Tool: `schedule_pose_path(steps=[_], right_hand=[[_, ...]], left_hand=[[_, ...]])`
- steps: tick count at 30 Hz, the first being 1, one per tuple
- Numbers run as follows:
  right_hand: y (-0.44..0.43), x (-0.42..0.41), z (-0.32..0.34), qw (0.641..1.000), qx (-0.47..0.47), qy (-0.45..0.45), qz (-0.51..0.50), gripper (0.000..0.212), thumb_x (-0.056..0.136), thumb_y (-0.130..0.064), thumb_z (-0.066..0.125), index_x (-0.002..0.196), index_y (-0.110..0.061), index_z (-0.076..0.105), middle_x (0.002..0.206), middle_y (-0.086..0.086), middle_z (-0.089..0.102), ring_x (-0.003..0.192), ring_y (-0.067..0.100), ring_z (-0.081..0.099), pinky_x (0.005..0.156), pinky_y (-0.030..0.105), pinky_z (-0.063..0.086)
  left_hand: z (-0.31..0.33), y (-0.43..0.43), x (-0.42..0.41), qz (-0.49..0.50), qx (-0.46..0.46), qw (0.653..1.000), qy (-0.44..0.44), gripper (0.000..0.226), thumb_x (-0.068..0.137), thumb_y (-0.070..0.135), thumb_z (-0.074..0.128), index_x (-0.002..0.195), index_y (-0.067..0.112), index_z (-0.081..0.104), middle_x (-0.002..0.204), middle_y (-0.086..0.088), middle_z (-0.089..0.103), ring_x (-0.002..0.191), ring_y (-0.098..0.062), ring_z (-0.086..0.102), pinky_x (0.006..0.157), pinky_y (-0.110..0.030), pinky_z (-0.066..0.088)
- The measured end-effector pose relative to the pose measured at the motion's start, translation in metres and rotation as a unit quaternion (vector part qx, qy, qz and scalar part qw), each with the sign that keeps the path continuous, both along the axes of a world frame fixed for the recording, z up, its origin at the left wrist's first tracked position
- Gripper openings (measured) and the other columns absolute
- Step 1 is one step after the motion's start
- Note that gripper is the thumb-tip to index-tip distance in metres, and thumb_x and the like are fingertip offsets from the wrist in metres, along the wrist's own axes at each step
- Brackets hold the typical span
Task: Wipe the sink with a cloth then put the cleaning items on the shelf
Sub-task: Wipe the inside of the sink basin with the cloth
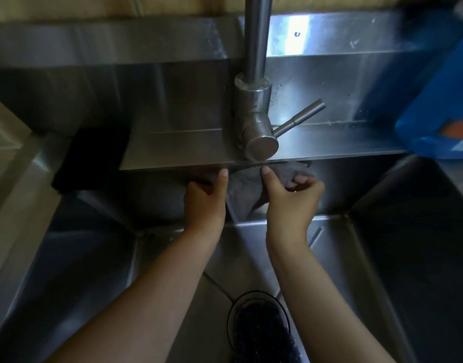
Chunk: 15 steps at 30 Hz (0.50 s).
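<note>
Left hand (205, 199), right hand (293, 196) hold cloth (240, 195) beneath ledge (183, 150); faucet (254, 106) overhangs them.

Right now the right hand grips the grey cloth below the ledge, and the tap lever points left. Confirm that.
Wrong on one count: the head view shows the tap lever pointing right, not left. The right hand does grip the grey cloth below the ledge.

The left forearm (151, 297) and right forearm (319, 297) are bare, as are both wrists. Just below the faucet (254, 113), the left hand (205, 203) and right hand (290, 203) show short, plain, trimmed thumbnails.
</note>
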State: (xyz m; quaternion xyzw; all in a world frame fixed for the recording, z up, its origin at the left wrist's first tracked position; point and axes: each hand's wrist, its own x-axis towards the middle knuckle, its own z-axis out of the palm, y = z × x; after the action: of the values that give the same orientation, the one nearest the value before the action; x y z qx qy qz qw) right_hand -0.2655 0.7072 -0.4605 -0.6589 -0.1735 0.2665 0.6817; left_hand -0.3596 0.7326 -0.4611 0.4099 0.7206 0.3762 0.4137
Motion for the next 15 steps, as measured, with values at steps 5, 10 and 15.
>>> schedule_pose_path(steps=[5,10,15], right_hand=[[0.002,0.000,0.017,1.000,0.019,-0.005,-0.005,0.046,0.066,-0.025,0.082,0.078,-0.030,0.037,0.082,-0.004,0.050,0.074,0.010,0.054,0.070,0.020,0.045],[0.002,-0.004,0.013,0.999,0.020,-0.021,-0.015,0.046,0.067,-0.024,0.081,0.080,-0.030,0.038,0.086,-0.005,0.050,0.079,0.010,0.054,0.072,0.020,0.048],[0.002,-0.005,0.003,0.998,0.025,-0.045,-0.019,0.046,0.067,-0.021,0.082,0.082,-0.028,0.039,0.096,0.006,0.054,0.083,0.015,0.054,0.075,0.021,0.047]], left_hand=[[0.003,0.001,-0.003,-0.005,-0.016,1.000,-0.011,0.055,0.084,0.050,0.054,0.117,0.006,0.049,0.115,-0.009,0.056,0.100,-0.022,0.053,0.080,-0.029,0.035],[0.001,0.000,-0.001,0.001,-0.004,1.000,-0.018,0.040,0.084,0.047,0.056,0.100,0.010,0.050,0.095,-0.002,0.051,0.083,-0.013,0.047,0.072,-0.025,0.036],[-0.001,-0.004,0.002,0.012,0.021,1.000,-0.011,0.042,0.084,0.047,0.056,0.102,0.010,0.051,0.093,0.002,0.051,0.082,-0.012,0.047,0.074,-0.025,0.036]])
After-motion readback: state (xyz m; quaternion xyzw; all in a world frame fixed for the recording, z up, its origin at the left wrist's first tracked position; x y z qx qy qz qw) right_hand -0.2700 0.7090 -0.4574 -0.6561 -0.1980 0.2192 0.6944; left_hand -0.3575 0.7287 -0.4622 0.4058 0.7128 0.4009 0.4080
